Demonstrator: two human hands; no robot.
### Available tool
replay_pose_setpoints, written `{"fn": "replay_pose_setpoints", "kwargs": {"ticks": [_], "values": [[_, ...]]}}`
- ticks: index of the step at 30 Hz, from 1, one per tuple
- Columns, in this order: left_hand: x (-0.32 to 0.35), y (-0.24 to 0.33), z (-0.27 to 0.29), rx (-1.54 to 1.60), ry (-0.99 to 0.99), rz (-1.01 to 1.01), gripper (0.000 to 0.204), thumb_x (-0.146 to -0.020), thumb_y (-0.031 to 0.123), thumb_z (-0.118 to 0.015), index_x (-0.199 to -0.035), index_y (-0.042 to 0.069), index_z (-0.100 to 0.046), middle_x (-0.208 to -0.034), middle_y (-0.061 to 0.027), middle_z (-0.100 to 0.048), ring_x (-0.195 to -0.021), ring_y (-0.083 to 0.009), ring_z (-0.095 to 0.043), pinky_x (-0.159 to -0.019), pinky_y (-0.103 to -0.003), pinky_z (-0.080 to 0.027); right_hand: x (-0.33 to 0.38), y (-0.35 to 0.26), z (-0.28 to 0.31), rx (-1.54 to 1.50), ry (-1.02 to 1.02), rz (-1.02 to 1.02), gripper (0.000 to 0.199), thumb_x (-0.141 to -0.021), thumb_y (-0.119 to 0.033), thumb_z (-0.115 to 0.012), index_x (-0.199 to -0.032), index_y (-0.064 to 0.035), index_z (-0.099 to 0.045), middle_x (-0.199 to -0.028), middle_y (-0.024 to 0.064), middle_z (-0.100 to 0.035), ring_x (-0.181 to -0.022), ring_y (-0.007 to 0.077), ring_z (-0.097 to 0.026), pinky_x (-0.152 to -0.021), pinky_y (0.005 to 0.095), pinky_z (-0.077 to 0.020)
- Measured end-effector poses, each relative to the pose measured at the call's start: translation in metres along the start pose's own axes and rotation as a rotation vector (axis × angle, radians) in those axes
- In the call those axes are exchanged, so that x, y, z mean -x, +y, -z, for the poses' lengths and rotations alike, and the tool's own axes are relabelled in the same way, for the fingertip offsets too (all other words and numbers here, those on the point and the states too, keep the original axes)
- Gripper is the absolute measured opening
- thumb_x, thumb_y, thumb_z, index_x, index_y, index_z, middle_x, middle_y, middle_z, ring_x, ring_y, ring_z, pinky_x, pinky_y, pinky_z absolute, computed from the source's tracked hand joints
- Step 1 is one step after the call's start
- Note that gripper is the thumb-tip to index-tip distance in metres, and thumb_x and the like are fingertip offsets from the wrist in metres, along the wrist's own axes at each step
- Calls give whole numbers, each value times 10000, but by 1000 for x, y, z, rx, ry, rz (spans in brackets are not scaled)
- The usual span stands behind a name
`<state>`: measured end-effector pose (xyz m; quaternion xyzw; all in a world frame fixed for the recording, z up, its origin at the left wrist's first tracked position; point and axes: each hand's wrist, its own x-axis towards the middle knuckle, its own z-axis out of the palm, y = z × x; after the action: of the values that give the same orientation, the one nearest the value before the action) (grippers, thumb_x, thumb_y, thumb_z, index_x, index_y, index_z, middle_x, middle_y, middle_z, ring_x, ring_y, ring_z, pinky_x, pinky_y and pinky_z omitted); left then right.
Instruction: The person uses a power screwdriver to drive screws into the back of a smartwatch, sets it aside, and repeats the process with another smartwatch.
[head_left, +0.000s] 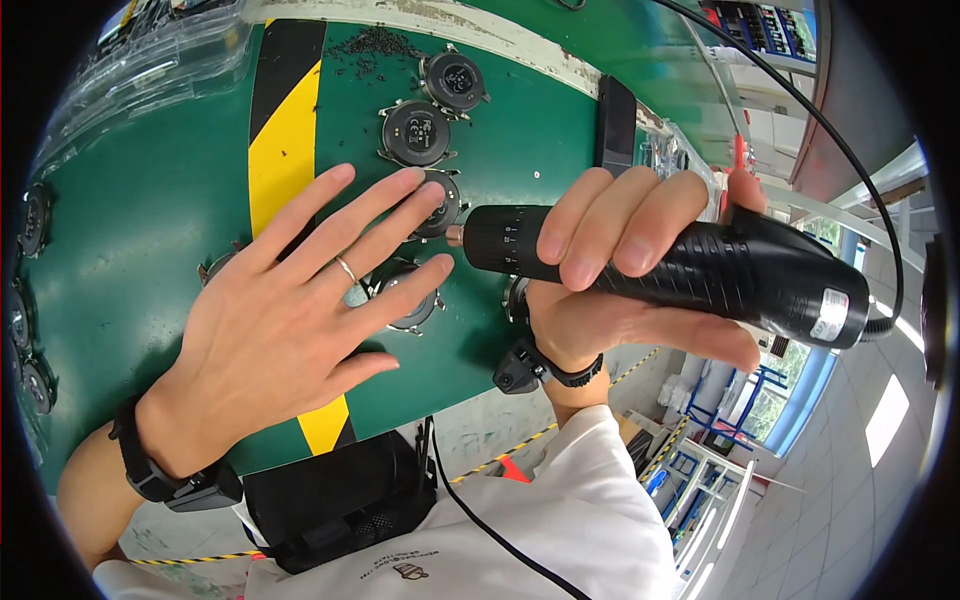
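My right hand (625, 240) is wrapped round a black electric screwdriver (690, 265), its tip pointing left at a round watch case (448, 212). My left hand (280, 315) is spread flat above the green table, palm down, with fingertips on or just over that case. Beneath the left fingers, another watch case (425, 312) is partly covered. Two more black watch cases, a nearer one (416, 136) and a farther one (454, 80), lie back side up beyond the fingertips. Behind my right wrist, one further case (516, 298) is mostly hidden. The screwdriver's bit cannot be made out.
Tiny black screws (372, 46) are heaped at the far edge. A yellow-and-black stripe (285, 140) crosses the green table (180, 190). Clear plastic trays (150, 90) are stacked far left, with several watch cases (36, 220) at the left edge. The screwdriver's cable (840, 140) arches at right.
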<state>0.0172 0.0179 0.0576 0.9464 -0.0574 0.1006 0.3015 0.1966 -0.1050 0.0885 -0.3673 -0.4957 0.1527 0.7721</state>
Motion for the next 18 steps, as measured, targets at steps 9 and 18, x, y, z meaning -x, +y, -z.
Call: {"fn": "replay_pose_setpoints", "kwargs": {"ticks": [9,18], "values": [[6,-4,-18,-32,8,94,745,-616,394,-810,-1271,96,-616,-1590,-68,-428,-1472,-298,-383,-1241,-502,-290,9,9,5,24,-214,2,936,-922,-769,-473,-1479,-25,-355,-851,67,-556,-553,166,-525,-455,316,-465],[10,-9,-32,-14,14,103,707,-593,368,-825,-1212,85,-636,-1579,-60,-441,-1463,-290,-393,-1237,-493,-307,19,14,7,11,-232,-8,923,-935,-754,-477,-1459,-2,-369,-868,69,-545,-578,165,-527,-475,313,-463]]}}
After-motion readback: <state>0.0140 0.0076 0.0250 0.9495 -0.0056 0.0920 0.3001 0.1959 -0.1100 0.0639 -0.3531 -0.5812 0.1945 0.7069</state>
